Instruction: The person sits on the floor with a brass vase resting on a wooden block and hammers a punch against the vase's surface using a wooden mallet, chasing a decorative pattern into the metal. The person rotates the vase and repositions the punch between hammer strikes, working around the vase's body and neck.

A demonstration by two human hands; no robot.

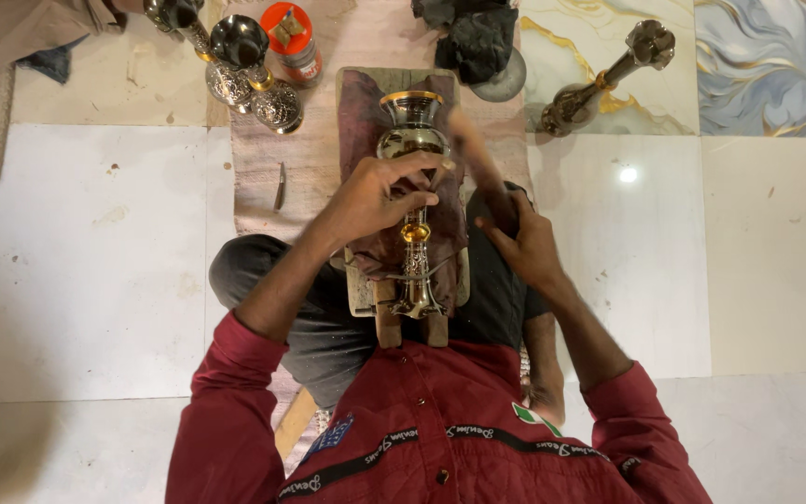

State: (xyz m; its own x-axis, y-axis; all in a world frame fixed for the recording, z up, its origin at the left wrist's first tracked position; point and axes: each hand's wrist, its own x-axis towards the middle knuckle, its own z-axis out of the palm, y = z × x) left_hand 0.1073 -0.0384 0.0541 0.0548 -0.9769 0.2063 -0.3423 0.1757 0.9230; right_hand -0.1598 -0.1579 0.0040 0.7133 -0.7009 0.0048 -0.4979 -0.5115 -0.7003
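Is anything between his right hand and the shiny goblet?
Only the blurred stick the right hand holds. The left hand already grips the goblet on the cloth-covered board.

Metal goblet (pixel 412 187), lying on its side lengthwise on a cloth-covered wooden board (pixel 356 112) at the centre of the scene. Its silver cup with a gold rim points far; its ornate base points near, toward the person. A gold knob marks the middle of the patterned stem. The left hand (pixel 380 196) grips the goblet where cup meets stem; the right hand (pixel 520 238) holds a blurred stick (pixel 473 154) just right of the cup.
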